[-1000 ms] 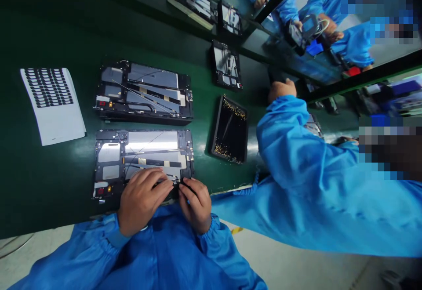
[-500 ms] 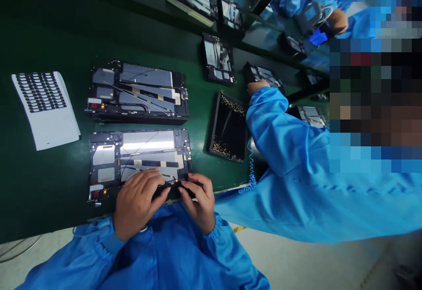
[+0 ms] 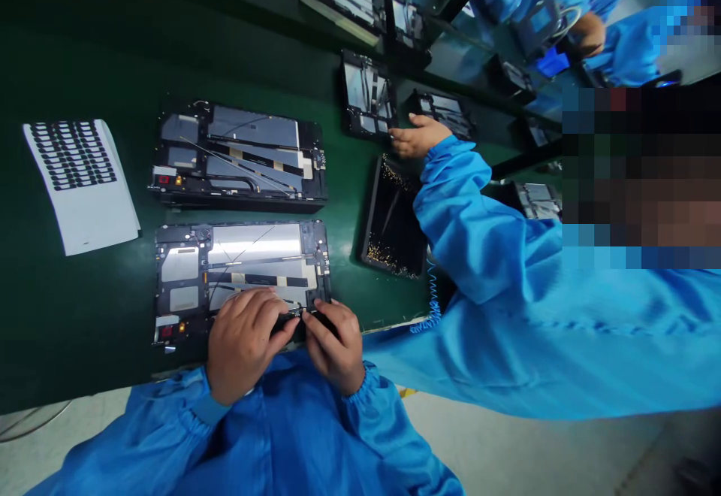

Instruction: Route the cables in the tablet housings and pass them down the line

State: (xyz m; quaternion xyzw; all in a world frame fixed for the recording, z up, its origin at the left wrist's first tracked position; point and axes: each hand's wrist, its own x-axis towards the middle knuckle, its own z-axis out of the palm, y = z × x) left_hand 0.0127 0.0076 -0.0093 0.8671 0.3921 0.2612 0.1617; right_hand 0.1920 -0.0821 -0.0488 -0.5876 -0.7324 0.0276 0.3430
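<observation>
An opened tablet [image 3: 256, 240] lies flat on the green bench, its inner plates, black flex cables and thin wires exposed. My left hand [image 3: 245, 346] curls over its near edge, thumb and fingers closed on the frame. Beside it, my right hand [image 3: 336, 346] is at the near right corner, thumb and index fingertip pinched together near a small connector area. Whatever is between those fingertips is too small to make out. Just behind, a second opened tablet [image 3: 248, 143] rests on top of a dark stack. My fingers cover part of the nearer tablet's lower edge.
A white sheet with rows of black stickers [image 3: 93, 214] lies left. To the right stands a black tray [image 3: 394, 218] of tiny gold-coloured pieces. A co-worker's hand [image 3: 422, 137] reaches near another opened tablet [image 3: 365, 94]. A coiled blue cord [image 3: 432, 308] hangs at the bench edge.
My fingertips have drawn closer together at the tablet's edge. The co-worker's hand has moved left from one tablet at the back toward another. The view has shifted slightly.
</observation>
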